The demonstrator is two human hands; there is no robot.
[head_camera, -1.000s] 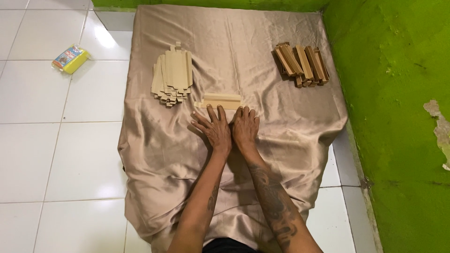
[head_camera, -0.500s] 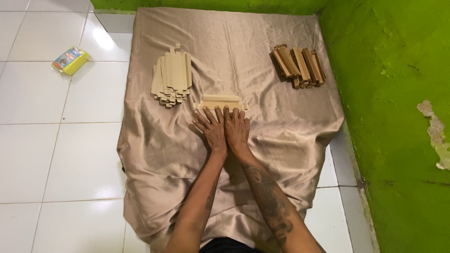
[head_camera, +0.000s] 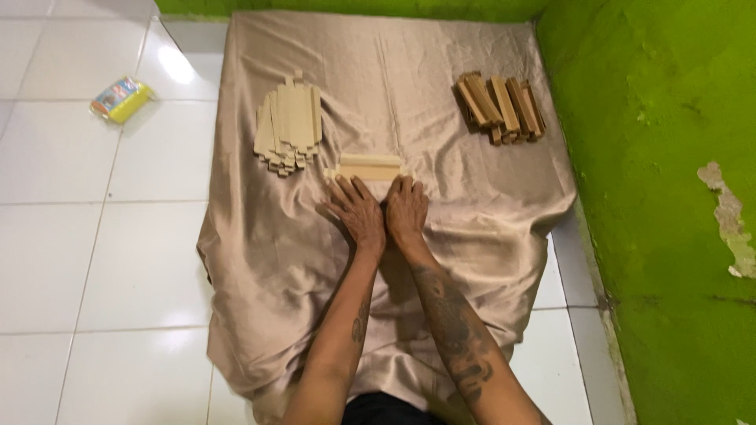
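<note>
Both hands, left [head_camera: 357, 212] and right [head_camera: 406, 211], lie flat and open, side by side on the beige cloth [head_camera: 441, 102], fingertips touching a small pale wooden stack [head_camera: 368, 166] just beyond them.

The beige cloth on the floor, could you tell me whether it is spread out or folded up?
Spread out: the beige cloth lies open over the tiled floor, wrinkled, with both wood piles on it.

Bare forearms, no sleeves; tattoos on both, right arm [head_camera: 453, 330] heavier.
</note>
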